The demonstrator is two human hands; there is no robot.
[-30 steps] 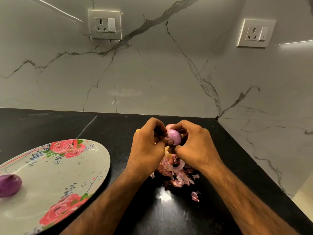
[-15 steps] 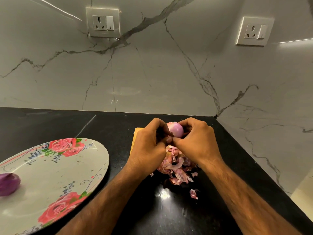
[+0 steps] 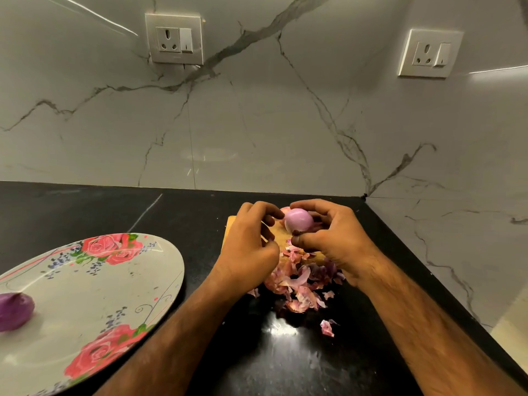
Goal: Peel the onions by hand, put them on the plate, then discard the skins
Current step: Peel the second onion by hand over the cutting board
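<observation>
My right hand (image 3: 334,238) grips a pale pink peeled onion (image 3: 298,220) between thumb and fingertips, above a small wooden board (image 3: 232,225). Just to its left is my left hand (image 3: 248,247), fingers loosely curled, index fingertip reaching the onion's left side, with nothing seen in its grasp. A pile of pink and purple onion skins (image 3: 297,284) lies on the black counter below both hands. On the left a floral plate (image 3: 114,284) holds one purple peeled onion (image 3: 14,310) at its left edge.
A stray skin scrap (image 3: 327,328) lies nearer me on the black counter (image 3: 285,367). Marble walls rise at the back and right and meet in a corner (image 3: 365,195). The counter's right edge runs diagonally past my right forearm. Two wall sockets sit high up.
Both hands were pressed together around the onion; now my left hand has drawn slightly left and opened a gap, and the onion sits more exposed in my right hand.
</observation>
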